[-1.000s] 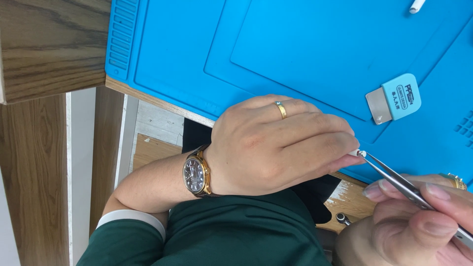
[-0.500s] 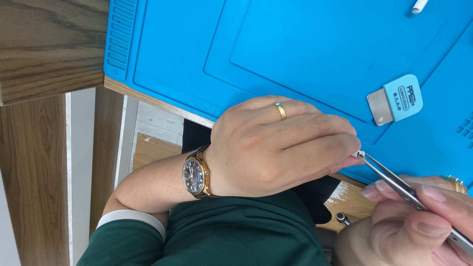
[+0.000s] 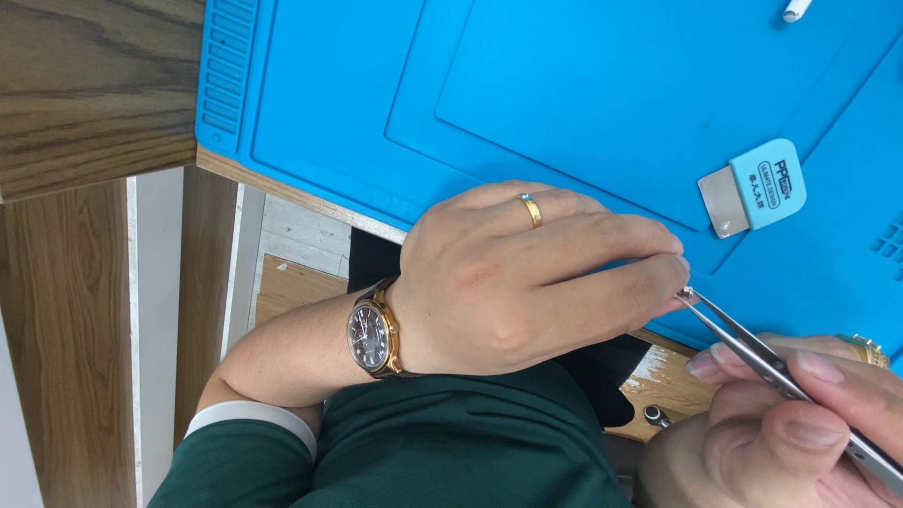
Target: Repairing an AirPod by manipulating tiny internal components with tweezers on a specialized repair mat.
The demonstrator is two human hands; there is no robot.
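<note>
The left hand lies over the near edge of the blue mat, with its fingers stretched out and pressed close together. It wears a gold ring on one finger and a gold watch with a dark face on the wrist. Its fingertips are closed tight, and whatever they may be pinching is too small to see.

The right hand is at the lower right, just past the mat's near edge. It grips thin metal tweezers between thumb and fingers. The tweezers slant up to the left, and their tips touch the left hand's fingertips.

A small light blue scraper with a flat metal blade lies on the mat, near its right edge, apart from both hands. A small white thing sits at the mat's far edge.

The mat lies on a wooden desk. A dark green sleeve with a white cuff shows at the bottom
</note>
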